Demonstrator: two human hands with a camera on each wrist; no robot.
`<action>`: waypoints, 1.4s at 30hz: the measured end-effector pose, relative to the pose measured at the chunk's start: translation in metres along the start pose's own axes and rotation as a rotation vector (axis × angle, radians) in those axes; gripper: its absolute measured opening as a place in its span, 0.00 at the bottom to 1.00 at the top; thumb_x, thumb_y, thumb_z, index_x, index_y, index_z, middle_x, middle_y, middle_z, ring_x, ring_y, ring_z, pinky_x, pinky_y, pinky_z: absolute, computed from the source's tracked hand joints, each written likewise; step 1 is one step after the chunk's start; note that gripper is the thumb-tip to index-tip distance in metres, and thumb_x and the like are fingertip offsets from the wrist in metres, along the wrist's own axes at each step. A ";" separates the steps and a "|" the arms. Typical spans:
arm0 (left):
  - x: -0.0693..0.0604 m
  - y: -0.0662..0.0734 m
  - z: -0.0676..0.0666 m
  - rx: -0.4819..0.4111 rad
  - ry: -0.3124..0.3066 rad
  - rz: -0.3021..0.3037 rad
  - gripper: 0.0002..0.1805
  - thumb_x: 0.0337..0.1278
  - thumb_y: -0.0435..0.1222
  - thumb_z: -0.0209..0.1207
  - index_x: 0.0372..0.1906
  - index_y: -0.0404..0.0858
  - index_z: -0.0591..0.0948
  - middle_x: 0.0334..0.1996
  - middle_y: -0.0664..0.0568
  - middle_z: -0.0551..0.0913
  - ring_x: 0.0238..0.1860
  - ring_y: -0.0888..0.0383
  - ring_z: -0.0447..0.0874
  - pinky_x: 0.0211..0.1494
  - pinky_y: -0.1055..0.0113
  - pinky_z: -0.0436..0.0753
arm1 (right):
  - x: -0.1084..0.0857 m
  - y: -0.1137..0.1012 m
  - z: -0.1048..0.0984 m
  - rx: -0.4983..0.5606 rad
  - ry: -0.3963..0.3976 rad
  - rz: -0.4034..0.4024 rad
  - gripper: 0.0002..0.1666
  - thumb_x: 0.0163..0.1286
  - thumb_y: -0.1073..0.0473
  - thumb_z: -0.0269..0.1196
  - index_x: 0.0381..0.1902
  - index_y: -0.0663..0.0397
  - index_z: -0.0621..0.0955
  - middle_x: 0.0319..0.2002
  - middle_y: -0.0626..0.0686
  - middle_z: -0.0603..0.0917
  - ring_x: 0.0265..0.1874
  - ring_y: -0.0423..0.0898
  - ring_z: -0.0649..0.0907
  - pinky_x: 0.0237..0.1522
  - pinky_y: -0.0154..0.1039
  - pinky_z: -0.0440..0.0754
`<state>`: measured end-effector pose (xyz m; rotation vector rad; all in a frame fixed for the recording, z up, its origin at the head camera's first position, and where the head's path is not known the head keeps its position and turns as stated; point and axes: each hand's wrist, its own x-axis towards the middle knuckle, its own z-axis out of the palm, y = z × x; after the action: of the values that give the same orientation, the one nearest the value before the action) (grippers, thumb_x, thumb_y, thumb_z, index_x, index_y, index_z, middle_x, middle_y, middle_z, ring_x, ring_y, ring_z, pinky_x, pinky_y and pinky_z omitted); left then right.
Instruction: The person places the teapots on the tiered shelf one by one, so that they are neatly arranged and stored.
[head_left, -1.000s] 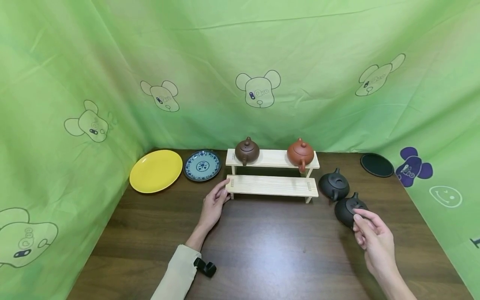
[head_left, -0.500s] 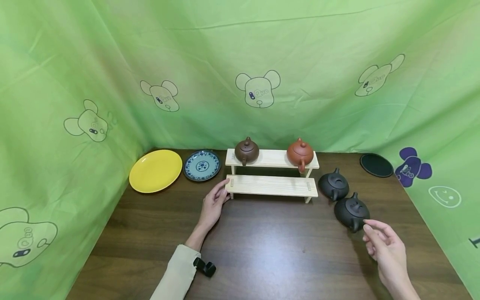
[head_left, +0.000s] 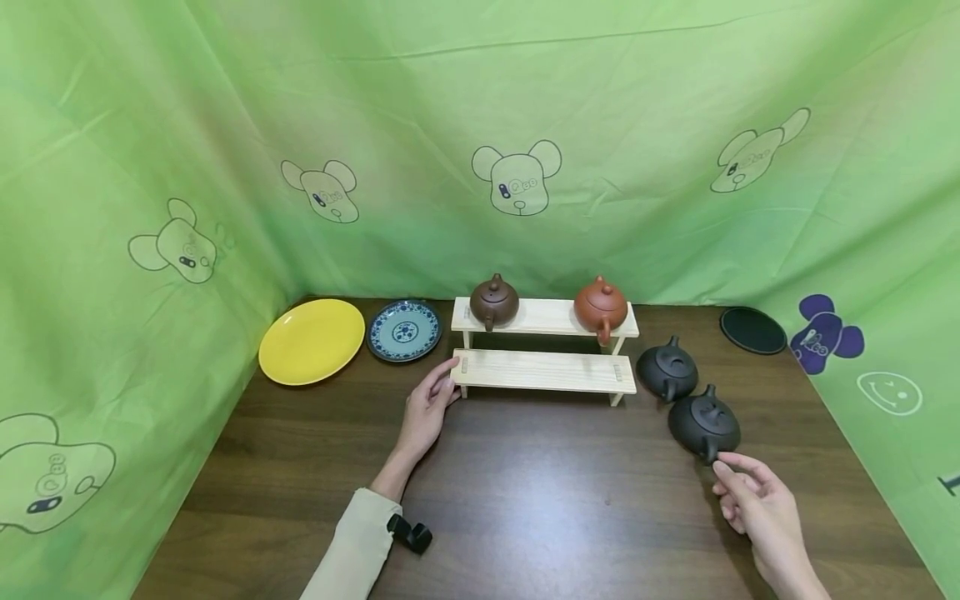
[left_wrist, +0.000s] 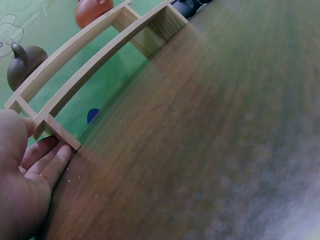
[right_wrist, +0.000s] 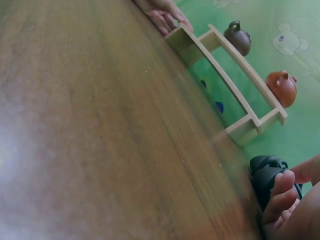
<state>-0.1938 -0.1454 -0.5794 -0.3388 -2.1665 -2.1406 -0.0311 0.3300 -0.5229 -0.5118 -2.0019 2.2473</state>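
A two-tier pale wooden stand [head_left: 543, 371] stands mid-table. At its left end my left hand [head_left: 423, 417] grips the lower shelf, thumb and fingers around the shelf end and leg. On the upper shelf sit a dark brown teapot [head_left: 494, 303] and a reddish-brown teapot [head_left: 601, 307]. To the right of the stand are two black teapots, a rear one [head_left: 667, 371] and a front one [head_left: 702, 425], close together. My right hand [head_left: 761, 508] pinches the handle of the front black teapot between thumb and index finger; in the right wrist view the fingers partly hide it.
A yellow plate [head_left: 312, 342] and a blue patterned plate [head_left: 405, 332] lie at the back left. A black oval dish [head_left: 753, 331] lies at the back right. Green cloth [head_left: 517, 100] hangs around the brown wooden table [head_left: 525, 508].
My right hand has moved off the front black teapot's body, toward me, and come to its handle. My left hand, the stand and the teapots have stayed put.
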 end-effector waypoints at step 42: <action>0.006 -0.017 -0.002 -0.013 0.007 -0.085 0.22 0.88 0.36 0.57 0.77 0.52 0.81 0.71 0.42 0.85 0.68 0.50 0.87 0.67 0.63 0.90 | 0.009 0.000 0.012 0.177 -0.103 0.020 0.25 0.90 0.66 0.55 0.42 0.44 0.96 0.25 0.40 0.81 0.21 0.31 0.72 0.22 0.39 0.46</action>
<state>-0.2036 -0.1471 -0.5946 -0.2439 -2.2031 -2.1965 -0.0431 0.3207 -0.5239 -0.4080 -1.8239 2.4808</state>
